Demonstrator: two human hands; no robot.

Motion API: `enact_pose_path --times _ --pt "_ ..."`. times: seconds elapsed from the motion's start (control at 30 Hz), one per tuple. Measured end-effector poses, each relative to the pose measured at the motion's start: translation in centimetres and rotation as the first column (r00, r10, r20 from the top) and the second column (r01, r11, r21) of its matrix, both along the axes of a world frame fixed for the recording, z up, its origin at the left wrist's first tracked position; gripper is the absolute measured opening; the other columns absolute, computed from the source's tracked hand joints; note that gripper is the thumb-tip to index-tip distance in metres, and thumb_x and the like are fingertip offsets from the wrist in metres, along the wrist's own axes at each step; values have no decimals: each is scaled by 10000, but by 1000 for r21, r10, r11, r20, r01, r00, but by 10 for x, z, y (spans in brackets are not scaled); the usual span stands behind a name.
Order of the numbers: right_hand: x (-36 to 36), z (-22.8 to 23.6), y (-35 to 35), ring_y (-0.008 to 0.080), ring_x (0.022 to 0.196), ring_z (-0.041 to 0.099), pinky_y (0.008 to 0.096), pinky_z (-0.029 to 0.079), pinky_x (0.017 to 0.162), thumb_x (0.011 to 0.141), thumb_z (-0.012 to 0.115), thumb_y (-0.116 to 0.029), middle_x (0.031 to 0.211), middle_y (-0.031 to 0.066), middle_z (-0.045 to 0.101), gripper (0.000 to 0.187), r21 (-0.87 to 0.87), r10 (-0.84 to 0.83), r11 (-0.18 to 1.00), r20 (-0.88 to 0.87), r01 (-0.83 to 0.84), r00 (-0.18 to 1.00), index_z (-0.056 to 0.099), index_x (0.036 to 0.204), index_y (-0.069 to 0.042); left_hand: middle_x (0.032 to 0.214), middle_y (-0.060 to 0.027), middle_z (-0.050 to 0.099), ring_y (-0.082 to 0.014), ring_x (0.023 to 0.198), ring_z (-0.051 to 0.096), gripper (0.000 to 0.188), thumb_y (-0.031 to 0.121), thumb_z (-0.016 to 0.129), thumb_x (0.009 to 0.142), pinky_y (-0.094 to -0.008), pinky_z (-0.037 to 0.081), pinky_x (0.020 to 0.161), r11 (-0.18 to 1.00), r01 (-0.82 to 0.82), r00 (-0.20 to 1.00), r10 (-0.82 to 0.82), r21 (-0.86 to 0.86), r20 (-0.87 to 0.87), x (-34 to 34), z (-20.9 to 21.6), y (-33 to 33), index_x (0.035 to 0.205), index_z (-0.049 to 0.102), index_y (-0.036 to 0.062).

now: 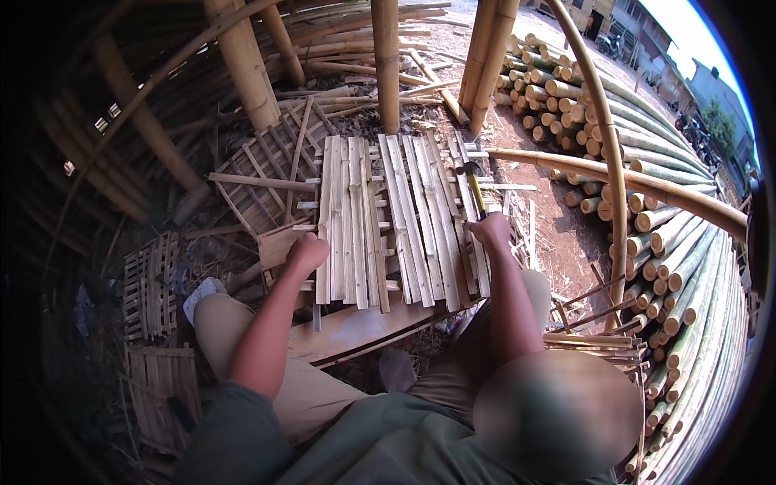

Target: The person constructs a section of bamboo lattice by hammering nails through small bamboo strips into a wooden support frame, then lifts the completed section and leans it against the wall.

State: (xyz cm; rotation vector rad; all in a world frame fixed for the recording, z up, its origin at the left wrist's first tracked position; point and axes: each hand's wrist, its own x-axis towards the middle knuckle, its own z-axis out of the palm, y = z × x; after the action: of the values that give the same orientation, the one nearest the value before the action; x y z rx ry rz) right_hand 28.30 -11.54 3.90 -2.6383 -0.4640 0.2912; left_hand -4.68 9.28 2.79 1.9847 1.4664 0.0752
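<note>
In front of my knees lies a panel of split bamboo slats [353, 218], the slats running away from me across thin cross strips. There is a gap between its left and right groups of slats. My left hand [309, 252] is closed at the panel's left edge, gripping it there; the fingertips are hidden. A hammer [475, 186] with a dark head and yellow handle is held in my right hand [491, 229], fingers wrapped around the lower grip. The hammer's head is over the far right part of the panel. Below the panel's near edge is a wooden board [343, 333].
Upright bamboo posts [386, 69] stand beyond the panel. Cut bamboo poles [659, 250] are stacked high on the right, with a long pole [614, 171] slanting in front. Other slatted panels [150, 283] and loose strips lie on the left. Bundled strips [594, 343] are beside my right knee.
</note>
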Motion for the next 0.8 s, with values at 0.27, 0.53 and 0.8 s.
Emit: enact_pose_path --times 0.27,0.53,0.8 --pt "1 -10 8 381 953 669 415 534 840 669 840 -283 1009 230 687 453 -27 48 999 22 -48 999 692 956 35 1248 -201 587 -392 1195 535 383 281 441 868 -640 230 1058 991 -73 996 79 112 -51 10 -3 -18 1118 636 66" --pt "4 -21 5 333 764 696 406 529 676 678 857 -253 829 253 688 408 176 61 982 57 -70 997 685 823 88 1252 -175 605 -373 1185 557 430 319 405 873 -564 341 1030 984 -165 985 169 67 -47 12 -23 4 1144 661 105" --pt "2 -8 5 273 647 671 400 508 617 689 860 -275 743 216 686 424 252 100 963 11 -99 995 670 771 95 945 -150 666 -250 879 637 343 201 464 809 -392 485 805 945 -280 895 320 -166 312 4 -59 30 988 643 -30"
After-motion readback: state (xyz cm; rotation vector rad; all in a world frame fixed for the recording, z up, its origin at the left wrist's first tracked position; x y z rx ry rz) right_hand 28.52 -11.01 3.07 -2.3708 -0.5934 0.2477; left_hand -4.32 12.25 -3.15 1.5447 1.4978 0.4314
